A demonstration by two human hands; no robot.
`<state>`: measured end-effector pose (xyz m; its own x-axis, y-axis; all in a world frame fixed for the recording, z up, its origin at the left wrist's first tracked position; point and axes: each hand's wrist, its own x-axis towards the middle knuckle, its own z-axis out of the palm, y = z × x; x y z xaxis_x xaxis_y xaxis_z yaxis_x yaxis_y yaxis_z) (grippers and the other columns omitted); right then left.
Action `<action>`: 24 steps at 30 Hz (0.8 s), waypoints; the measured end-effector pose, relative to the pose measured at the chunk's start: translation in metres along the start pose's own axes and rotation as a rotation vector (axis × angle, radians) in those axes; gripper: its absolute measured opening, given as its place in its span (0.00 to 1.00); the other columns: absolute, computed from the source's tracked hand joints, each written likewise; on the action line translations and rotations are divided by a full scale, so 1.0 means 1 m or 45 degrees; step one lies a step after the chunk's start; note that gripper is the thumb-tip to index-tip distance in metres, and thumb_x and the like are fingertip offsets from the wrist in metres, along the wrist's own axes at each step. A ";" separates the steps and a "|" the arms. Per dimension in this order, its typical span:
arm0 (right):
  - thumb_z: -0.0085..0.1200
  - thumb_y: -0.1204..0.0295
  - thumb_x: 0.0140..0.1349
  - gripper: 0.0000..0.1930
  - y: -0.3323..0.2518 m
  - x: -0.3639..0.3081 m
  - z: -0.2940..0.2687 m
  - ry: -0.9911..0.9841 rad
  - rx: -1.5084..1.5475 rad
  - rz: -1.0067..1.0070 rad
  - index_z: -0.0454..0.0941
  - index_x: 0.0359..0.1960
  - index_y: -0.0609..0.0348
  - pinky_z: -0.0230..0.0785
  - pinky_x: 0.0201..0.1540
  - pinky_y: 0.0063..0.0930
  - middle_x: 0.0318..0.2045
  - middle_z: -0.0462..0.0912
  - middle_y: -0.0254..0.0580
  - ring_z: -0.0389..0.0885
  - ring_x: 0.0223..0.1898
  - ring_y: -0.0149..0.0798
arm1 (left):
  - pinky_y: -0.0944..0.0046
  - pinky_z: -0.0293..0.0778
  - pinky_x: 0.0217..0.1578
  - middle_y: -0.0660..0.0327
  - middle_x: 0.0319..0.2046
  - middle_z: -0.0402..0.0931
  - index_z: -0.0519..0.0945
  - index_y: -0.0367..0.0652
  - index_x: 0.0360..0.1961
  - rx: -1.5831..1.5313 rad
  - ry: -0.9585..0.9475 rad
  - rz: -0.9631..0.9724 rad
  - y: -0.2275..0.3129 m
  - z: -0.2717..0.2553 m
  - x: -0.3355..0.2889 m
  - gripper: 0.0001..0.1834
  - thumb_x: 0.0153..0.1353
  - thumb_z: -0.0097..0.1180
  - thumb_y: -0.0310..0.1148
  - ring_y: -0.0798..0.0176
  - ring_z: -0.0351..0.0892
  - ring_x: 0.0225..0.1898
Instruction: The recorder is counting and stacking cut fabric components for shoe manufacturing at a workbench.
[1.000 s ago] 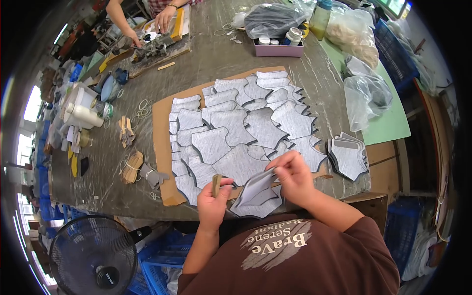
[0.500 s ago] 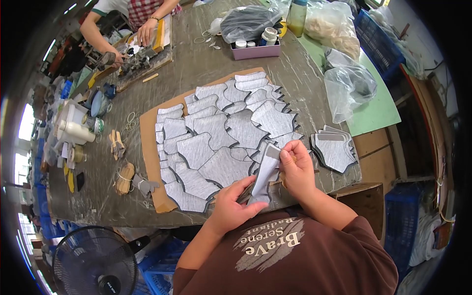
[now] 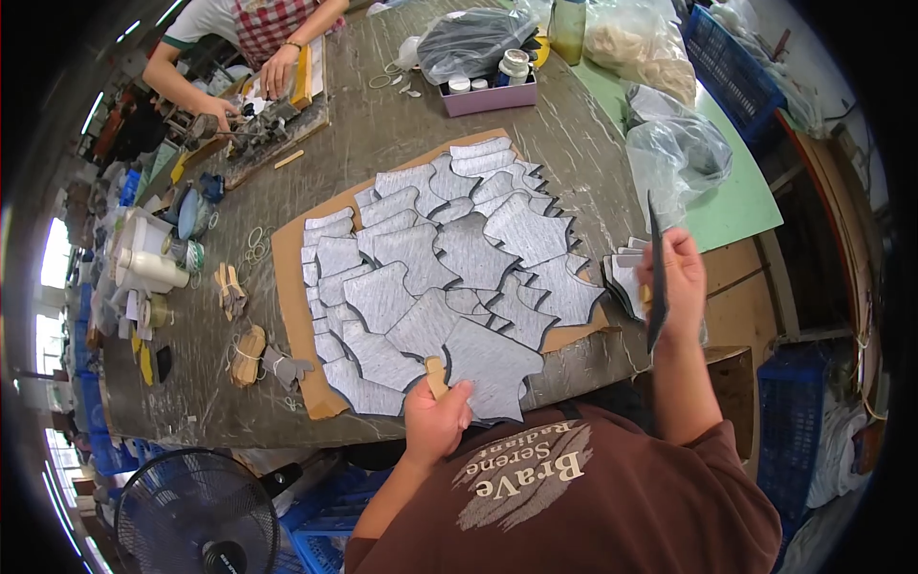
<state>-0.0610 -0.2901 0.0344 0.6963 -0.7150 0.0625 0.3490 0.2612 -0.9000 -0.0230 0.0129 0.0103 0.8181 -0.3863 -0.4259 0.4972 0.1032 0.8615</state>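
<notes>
At the tabletop's (image 3: 574, 134) near edge, a brown T-shirt (image 3: 631, 497) carries large pale lettering (image 3: 524, 475) over a grey smear print, upside down from this view. Desk fan (image 3: 196, 512) at lower left has small pale lettering on its dark hub. Jar (image 3: 513, 67) in the purple box (image 3: 492, 98) has a label, too small to read. Tape roll (image 3: 185, 252) beside the white bottle (image 3: 153, 268) shows green print, also too small.

Left hand (image 3: 440, 419): curled closed, tan strip (image 3: 436, 377) poking up from the grip, thumb on the lower edge of a grey cut piece (image 3: 492, 368). That piece reaches up and right from the hand, overlapping the near edge of the spread.

Right hand (image 3: 683, 277): fingers closed on a dark thin piece (image 3: 656, 297), seen edge-on and roughly upright. It partly hides the grey stack (image 3: 623, 277) at the tabletop's right; cannot tell if the two touch.

Spread of overlapping grey cut pieces (image 3: 478, 244) lies on a cardboard sheet (image 3: 287, 258), beyond the left hand and left of the right hand. Tan bundle (image 3: 248, 354) and grey bundle (image 3: 287, 364) sit just left of the cardboard, touching or nearly so. Co-worker's hand (image 3: 279, 72) at upper left, beside a yellow bar (image 3: 303, 81).
</notes>
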 end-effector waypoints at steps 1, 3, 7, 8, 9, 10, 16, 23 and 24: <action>0.45 0.75 0.67 0.01 -0.005 0.007 -0.012 -0.003 -0.228 -0.107 0.69 0.36 0.57 0.61 0.28 0.13 0.28 0.72 0.26 0.68 0.25 0.20 | 0.73 0.59 0.13 0.66 0.13 0.68 0.68 0.41 0.26 0.004 0.064 -0.031 0.002 -0.002 -0.004 0.08 0.62 0.51 0.24 0.74 0.64 0.13; 0.48 0.77 0.64 0.02 -0.011 0.020 -0.046 -0.059 -0.721 -0.312 0.72 0.36 0.59 0.62 0.29 0.17 0.27 0.73 0.29 0.70 0.24 0.25 | 0.72 0.60 0.14 0.64 0.11 0.67 0.68 0.39 0.25 0.022 0.150 -0.053 0.006 -0.001 -0.011 0.09 0.65 0.47 0.27 0.73 0.65 0.13; 0.51 0.76 0.61 0.01 -0.020 0.029 -0.071 -0.208 -1.675 -0.437 0.74 0.34 0.58 0.65 0.30 0.24 0.29 0.75 0.39 0.74 0.24 0.36 | 0.70 0.69 0.23 0.55 0.28 0.75 0.73 0.30 0.36 0.706 0.251 0.138 0.001 -0.014 -0.019 0.06 0.63 0.49 0.25 0.67 0.72 0.18; 0.52 0.75 0.60 0.03 -0.020 0.030 -0.073 -0.220 -1.812 -0.454 0.75 0.34 0.57 0.66 0.30 0.27 0.30 0.75 0.39 0.75 0.26 0.39 | 0.70 0.69 0.23 0.55 0.28 0.75 0.73 0.30 0.36 0.704 0.255 0.139 -0.003 -0.020 -0.018 0.06 0.63 0.49 0.25 0.67 0.72 0.18; 0.53 0.74 0.59 0.04 -0.019 0.032 -0.072 -0.236 -1.945 -0.469 0.76 0.35 0.56 0.67 0.31 0.30 0.32 0.76 0.40 0.76 0.27 0.42 | 0.68 0.71 0.27 0.53 0.31 0.75 0.74 0.31 0.37 0.892 0.294 0.438 -0.007 -0.028 -0.016 0.06 0.61 0.50 0.23 0.64 0.74 0.22; 0.54 0.73 0.58 0.05 -0.018 0.032 -0.068 -0.250 -2.077 -0.484 0.77 0.36 0.55 0.68 0.32 0.33 0.34 0.76 0.41 0.77 0.28 0.45 | 0.67 0.72 0.30 0.52 0.34 0.74 0.76 0.31 0.38 1.077 0.329 0.740 -0.008 -0.033 -0.016 0.07 0.59 0.51 0.22 0.60 0.76 0.26; 0.58 0.72 0.53 0.07 -0.019 -0.012 0.020 -0.662 -1.486 -0.565 0.78 0.35 0.55 0.70 0.32 0.32 0.32 0.77 0.41 0.78 0.28 0.45 | 0.73 0.67 0.20 0.59 0.28 0.74 0.76 0.33 0.35 0.754 0.227 0.277 -0.025 -0.035 -0.019 0.10 0.65 0.48 0.31 0.74 0.70 0.18; 0.61 0.64 0.49 0.15 0.044 -0.078 0.075 -1.586 -1.421 -0.588 0.77 0.39 0.51 0.71 0.26 0.35 0.47 0.73 0.38 0.79 0.23 0.42 | 0.75 0.57 0.21 0.64 0.29 0.65 0.69 0.32 0.49 -0.110 -0.029 0.271 -0.022 -0.021 -0.008 0.20 0.72 0.31 0.39 0.75 0.58 0.20; 0.61 0.63 0.48 0.16 0.049 -0.081 0.073 -1.703 -1.473 -0.575 0.77 0.39 0.51 0.71 0.26 0.35 0.50 0.72 0.39 0.79 0.23 0.41 | 0.74 0.56 0.21 0.63 0.30 0.65 0.67 0.31 0.51 -0.259 -0.034 0.209 -0.017 -0.020 -0.008 0.21 0.71 0.32 0.39 0.73 0.58 0.20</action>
<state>-0.0541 -0.1722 0.0167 0.8621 0.4971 0.0986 0.4761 -0.7276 -0.4938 -0.0322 0.0331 -0.0067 0.8860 -0.3731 -0.2753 0.4086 0.3474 0.8440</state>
